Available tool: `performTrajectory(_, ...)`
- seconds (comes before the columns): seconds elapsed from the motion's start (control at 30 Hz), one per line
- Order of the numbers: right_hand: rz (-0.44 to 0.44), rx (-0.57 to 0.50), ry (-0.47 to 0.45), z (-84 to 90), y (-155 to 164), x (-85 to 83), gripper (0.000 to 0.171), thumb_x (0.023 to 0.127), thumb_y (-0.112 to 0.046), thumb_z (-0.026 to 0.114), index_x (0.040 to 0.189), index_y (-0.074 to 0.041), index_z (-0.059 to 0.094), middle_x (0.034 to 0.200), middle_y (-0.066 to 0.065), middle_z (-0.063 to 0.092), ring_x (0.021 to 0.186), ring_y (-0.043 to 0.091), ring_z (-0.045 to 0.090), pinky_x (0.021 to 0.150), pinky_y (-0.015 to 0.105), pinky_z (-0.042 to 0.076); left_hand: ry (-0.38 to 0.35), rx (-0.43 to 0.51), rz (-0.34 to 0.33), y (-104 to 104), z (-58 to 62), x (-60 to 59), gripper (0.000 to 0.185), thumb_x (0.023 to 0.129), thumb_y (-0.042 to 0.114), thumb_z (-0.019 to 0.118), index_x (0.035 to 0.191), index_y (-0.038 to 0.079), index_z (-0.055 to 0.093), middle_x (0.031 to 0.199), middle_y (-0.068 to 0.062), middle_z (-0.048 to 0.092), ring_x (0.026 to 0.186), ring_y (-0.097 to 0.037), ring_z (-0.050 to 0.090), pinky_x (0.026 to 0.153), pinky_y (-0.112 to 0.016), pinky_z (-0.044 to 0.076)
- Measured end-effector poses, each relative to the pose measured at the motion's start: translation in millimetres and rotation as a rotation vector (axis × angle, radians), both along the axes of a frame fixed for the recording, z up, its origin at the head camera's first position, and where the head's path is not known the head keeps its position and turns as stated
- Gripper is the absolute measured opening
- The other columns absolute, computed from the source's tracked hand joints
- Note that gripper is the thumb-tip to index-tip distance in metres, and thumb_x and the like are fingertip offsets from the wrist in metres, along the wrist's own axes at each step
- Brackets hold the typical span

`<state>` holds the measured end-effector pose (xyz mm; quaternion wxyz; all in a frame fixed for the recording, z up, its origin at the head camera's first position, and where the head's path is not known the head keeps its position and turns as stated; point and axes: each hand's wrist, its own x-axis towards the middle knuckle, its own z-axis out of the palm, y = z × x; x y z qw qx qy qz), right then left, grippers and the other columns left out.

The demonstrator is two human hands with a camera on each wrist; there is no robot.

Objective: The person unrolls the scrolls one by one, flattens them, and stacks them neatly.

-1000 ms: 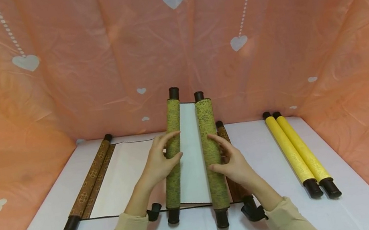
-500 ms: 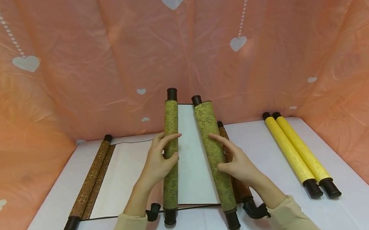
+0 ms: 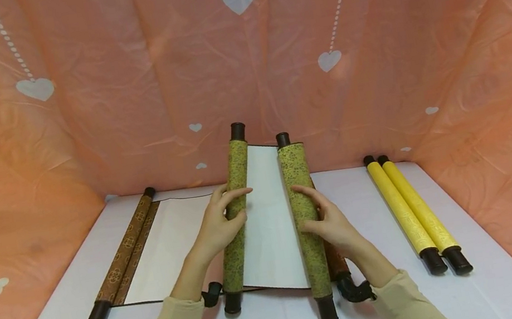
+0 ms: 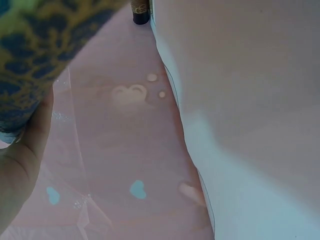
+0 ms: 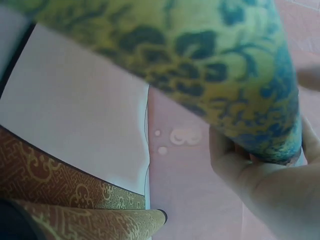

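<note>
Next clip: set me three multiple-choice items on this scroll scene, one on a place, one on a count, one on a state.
1. Where does the yellow scroll lie?
A. right of the hands
B. left of the hands
C. under the green scroll

2. How many scrolls are in view?
A. two
B. three
C. five

3. The green scroll is
A. fully rolled
B. partly open
C. torn

Answers:
1. A, it lies beyond the right hand.
2. B, green, yellow and the brown scroll.
3. B, white paper shows between its rolls, which the left hand and right hand hold.
</note>
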<state>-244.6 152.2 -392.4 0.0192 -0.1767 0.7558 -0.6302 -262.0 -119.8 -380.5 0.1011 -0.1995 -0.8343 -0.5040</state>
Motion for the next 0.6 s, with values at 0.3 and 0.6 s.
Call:
performTrajectory(0.3, -0.081, -0.062, -0.014, -1.1, -1.1, -0.9, 0.080, 0.085, 0.006, 0.077, 0.154, -0.022, 0.047, 0.167, 0.005, 0.028, 0.147, 0.034, 0.034, 0.103, 0.046, 0.043, 0.041, -0.034, 0.033, -4.4, 2.4, -0.5, 0.043, 0.094, 0.012, 0.078, 0.136, 0.020, 0.070, 0.164, -0.019, 0.033, 0.149, -0.047, 0.029, 0.103, -0.064, 0.044)
performTrajectory(0.6, -0.075, -0.120, 0.001, 5.6, 0.7, 0.9, 0.082, 0.086, 0.011, 0.074, 0.156, -0.021, 0.046, 0.153, 0.015, 0.046, 0.124, 0.030, 0.056, 0.087, 0.037, 0.054, 0.043, -0.013, 0.025, -13.6, 8.2, 1.1, 0.043, 0.095, 0.008, 0.075, 0.136, 0.018, 0.069, 0.163, -0.017, 0.036, 0.149, -0.043, 0.033, 0.097, -0.055, 0.047)
